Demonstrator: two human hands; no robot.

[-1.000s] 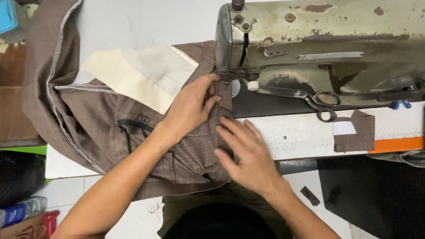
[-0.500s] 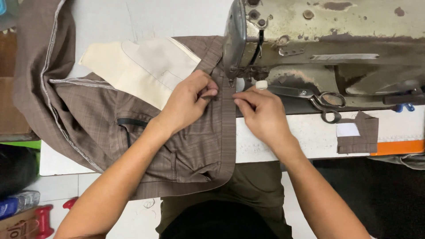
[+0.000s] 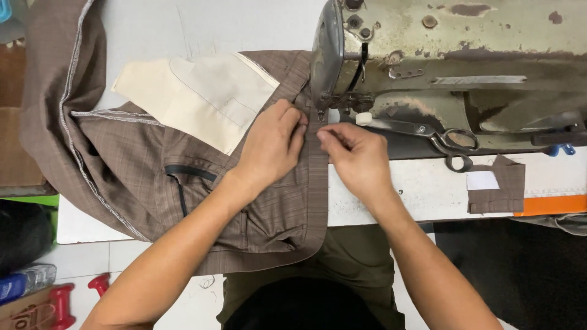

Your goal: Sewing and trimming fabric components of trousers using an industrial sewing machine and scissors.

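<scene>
White desk (image 3: pixel 183 27) fills my view, an old sewing machine (image 3: pixel 452 55) at two o'clock. I see the brown plaid garment (image 3: pixel 140 177) spread across it at nine o'clock, cream pocket lining (image 3: pixel 202 98) on top. My left hand (image 3: pixel 272 146) presses flat on its edge; my right hand (image 3: pixel 354 156) pinches closed, perhaps on thread, below the needle. Scissors (image 3: pixel 434 137) lie at three o'clock.

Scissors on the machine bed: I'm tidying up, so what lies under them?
The scissors rest on the dark bed of the sewing machine, blades toward the needle. Their handle loops overhang the white table. The machine's arm shades the bed behind them, hiding what lies there.
</scene>
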